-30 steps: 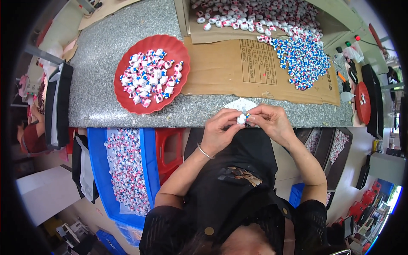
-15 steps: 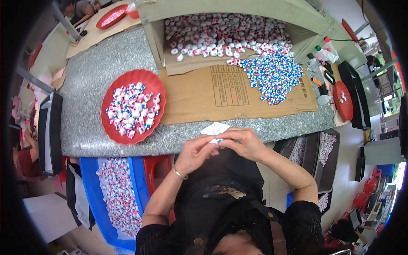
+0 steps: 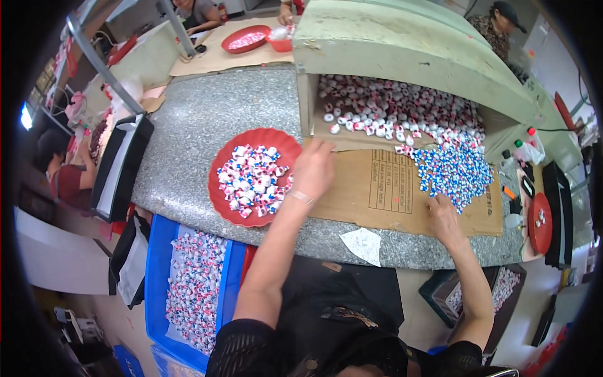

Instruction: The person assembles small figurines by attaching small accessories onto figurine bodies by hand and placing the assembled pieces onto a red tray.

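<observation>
My left hand (image 3: 314, 171) is over the left end of the cardboard sheet (image 3: 352, 188), just right of a red scalloped plate (image 3: 220, 200). Its fingers are curled together, and anything between them is hidden. On the plate lie small white, pink and blue pieces (image 3: 248, 179). My right hand (image 3: 445, 220) reaches the near edge of a heap of tiny blue-and-white pieces (image 3: 455, 169). Its fingertips are drawn together there; what they grip is too small to make out. A crumpled white paper (image 3: 362, 246) lies on the counter edge between my arms.
A box-like shelf (image 3: 402, 60) holds many white-and-pink pieces (image 3: 402, 103). A blue bin (image 3: 157, 283) of pieces stands below the counter (image 3: 182, 144) at left. Bottles (image 3: 524, 151) and another red plate (image 3: 540, 220) are at right. Other people sit beyond.
My hands were together around a small white-and-blue piece near my body. They have parted: the left went up beside the plate, the right out to the blue-and-white heap. The view has shifted.
</observation>
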Tool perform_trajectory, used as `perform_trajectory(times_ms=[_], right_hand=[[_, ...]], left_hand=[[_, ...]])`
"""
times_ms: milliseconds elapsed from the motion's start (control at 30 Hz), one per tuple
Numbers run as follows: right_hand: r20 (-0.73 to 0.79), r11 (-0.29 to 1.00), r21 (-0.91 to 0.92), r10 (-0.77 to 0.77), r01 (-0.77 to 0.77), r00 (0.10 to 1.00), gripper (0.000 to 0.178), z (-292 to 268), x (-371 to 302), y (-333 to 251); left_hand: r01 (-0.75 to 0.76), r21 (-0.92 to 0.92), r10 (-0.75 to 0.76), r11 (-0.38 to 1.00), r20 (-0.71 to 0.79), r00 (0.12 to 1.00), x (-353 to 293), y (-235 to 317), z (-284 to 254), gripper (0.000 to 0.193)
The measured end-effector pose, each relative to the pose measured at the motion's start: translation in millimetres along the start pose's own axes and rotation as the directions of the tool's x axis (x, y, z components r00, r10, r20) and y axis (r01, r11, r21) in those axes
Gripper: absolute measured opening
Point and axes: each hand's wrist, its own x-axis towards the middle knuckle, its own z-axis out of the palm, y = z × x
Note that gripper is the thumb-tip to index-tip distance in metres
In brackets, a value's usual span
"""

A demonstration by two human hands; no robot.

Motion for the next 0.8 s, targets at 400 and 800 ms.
perform_trajectory(times_ms=[400, 800], right_hand=[[-0.029, 0.951, 0.292, 0.116, -0.103, 0.993, 0.009, -2.1, -15.5, -37.3], [0.029, 0.988, 0.153, -0.008, 0.004, 1.0, 0.01, -6.0, -10.8, -33.3]], left_hand=[[0.16, 0.272, -0.164, 0.949, -0.008, 0.986, 61.7, -34.5, 88.7, 0.041], [0.593, -0.803, -0.322, 0.057, 0.548, 0.772, -121.3, 21.8, -14.9, 0.032]])
